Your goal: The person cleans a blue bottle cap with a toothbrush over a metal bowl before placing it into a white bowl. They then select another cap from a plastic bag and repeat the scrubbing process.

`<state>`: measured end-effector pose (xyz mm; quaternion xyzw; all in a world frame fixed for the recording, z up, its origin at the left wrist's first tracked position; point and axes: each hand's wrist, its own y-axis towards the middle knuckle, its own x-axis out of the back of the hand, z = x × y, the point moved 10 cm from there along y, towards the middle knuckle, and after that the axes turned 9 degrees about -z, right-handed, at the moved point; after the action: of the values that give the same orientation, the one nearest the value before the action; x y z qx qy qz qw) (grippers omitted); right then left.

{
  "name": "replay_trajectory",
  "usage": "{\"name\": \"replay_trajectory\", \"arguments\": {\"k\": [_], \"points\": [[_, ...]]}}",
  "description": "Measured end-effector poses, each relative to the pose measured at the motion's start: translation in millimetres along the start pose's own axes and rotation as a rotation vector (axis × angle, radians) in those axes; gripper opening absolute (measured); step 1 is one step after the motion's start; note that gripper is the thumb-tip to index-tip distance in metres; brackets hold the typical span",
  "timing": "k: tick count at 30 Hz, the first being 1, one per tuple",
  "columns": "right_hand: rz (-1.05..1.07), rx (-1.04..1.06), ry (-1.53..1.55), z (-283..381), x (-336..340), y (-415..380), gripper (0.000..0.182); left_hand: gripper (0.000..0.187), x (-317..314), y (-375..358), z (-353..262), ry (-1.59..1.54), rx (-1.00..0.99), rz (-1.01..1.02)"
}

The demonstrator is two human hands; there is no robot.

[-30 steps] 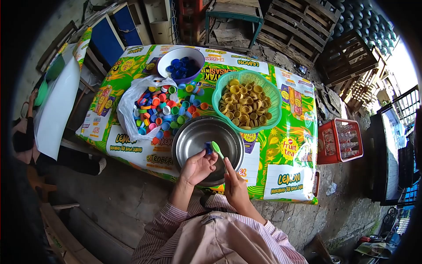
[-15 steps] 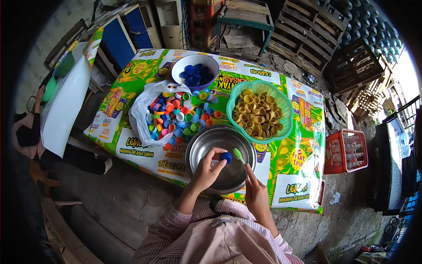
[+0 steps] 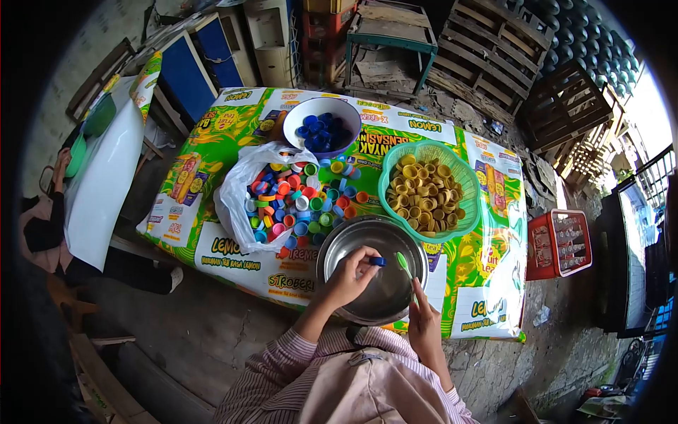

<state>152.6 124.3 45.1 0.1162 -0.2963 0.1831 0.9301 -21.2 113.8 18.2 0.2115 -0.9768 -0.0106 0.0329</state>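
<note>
Between the thumb and fingers of my left hand (image 3: 349, 274) is a dark blue bottle cap (image 3: 378, 261), held above a steel basin (image 3: 330, 247). My right hand (image 3: 425, 326) is closed round the handle of a green toothbrush (image 3: 403, 263), its head pointing up over the basin's right side. The brush and the cap are apart. Behind the basin, many coloured bottle caps (image 3: 302, 203) spill from a white plastic bag (image 3: 233, 191). A green plastic basket (image 3: 472, 205) holds yellow-brown caps (image 3: 424, 194), and a white-and-purple bowl (image 3: 349, 113) holds dark blue caps (image 3: 321, 131).
A bright printed sheet covers the table (image 3: 185, 230). On the floor to the right stands a red crate (image 3: 540, 244). Wooden pallets (image 3: 494, 53) and a small table (image 3: 392, 35) are behind. At far left a person (image 3: 53, 212) sits by another table (image 3: 106, 191).
The whole view has shifted slightly, so the table's things appear further right and lower. The blue cap has turned in my left hand and now shows its side. Both hands keep their hold.
</note>
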Motion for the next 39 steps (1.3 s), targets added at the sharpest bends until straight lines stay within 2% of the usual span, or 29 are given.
{"name": "replay_trajectory", "arguments": {"k": [2,6,8,9,10,12,13,14,16,17,20,22,23,26,27,28,32,33,34,35,36,37,38,39], "points": [[-0.017,-0.041,0.005,7,-2,2,0.052,0.017,6,3,11,-0.227,0.032,0.018],[-0.002,-0.008,0.043,32,-9,3,0.052,0.018,18,5,7,-0.207,0.075,0.067],[-0.011,0.049,0.034,42,-10,2,0.052,0.021,27,5,-24,-0.1,-0.146,0.049],[-0.03,0.059,-0.013,45,-6,2,0.051,0.036,32,5,-36,0.059,-0.241,0.04],[-0.036,0.048,-0.015,44,-5,1,0.051,0.036,32,6,-45,0.056,-0.237,0.052],[-0.099,0.084,-0.055,47,0,0,0.05,0.058,38,2,-82,0.378,-0.491,-0.052],[-0.132,0.109,-0.062,48,1,-2,0.049,0.085,37,6,-62,0.283,-0.379,0.029],[-0.136,0.102,-0.066,48,0,-3,0.049,0.085,37,6,-60,0.278,-0.378,0.037],[-0.11,0.106,-0.066,54,-8,-4,0.049,0.094,39,10,-52,0.298,-0.312,0.045],[-0.096,0.121,-0.084,56,-14,-5,0.049,0.101,37,10,-53,0.382,-0.344,0.057],[-0.007,0.121,-0.171,53,-36,-6,0.05,0.104,35,12,-53,0.374,-0.324,0.056],[-0.022,0.126,-0.151,41,-42,-7,0.05,0.105,34,12,-45,0.388,-0.286,0.087],[-0.03,0.119,-0.243,36,-40,-6,0.05,0.107,33,13,-37,0.403,-0.248,0.108],[-0.116,0.069,-0.404,26,-26,-7,0.049,0.106,26,12,-18,0.526,-0.219,0.175],[-0.102,0.021,-0.396,24,-21,-9,0.048,0.106,25,13,6,0.511,-0.006,0.253],[-0.087,-0.027,-0.388,23,-16,-11,0.047,0.102,22,11,9,0.504,0.011,0.283],[-0.122,0.011,-0.273,24,-14,-20,0.045,0.068,-5,0,-39,0.322,-0.462,0.261],[-0.145,-0.043,-0.254,16,-16,-20,0.044,0.048,-11,1,-18,0.46,-0.301,0.345],[-0.168,-0.102,-0.234,9,-15,-22,0.043,0.048,-10,0,-13,0.462,-0.304,0.346],[-0.101,-0.146,-0.267,4,-20,-23,0.042,0.042,-15,-3,1,0.517,-0.295,0.409],[-0.106,-0.139,-0.271,6,-19,-21,0.042,0.036,-21,-3,5,0.569,-0.29,0.47],[-0.166,-0.104,-0.227,12,-16,-21,0.041,0.027,-20,-4,-10,0.47,-0.39,0.409],[-0.223,-0.075,-0.181,17,-13,-22,0.041,0.027,-18,-2,-9,0.47,-0.391,0.412],[-0.197,-0.13,-0.192,11,-15,-22,0.04,0.025,-21,0,1,0.461,-0.268,0.514]]}}
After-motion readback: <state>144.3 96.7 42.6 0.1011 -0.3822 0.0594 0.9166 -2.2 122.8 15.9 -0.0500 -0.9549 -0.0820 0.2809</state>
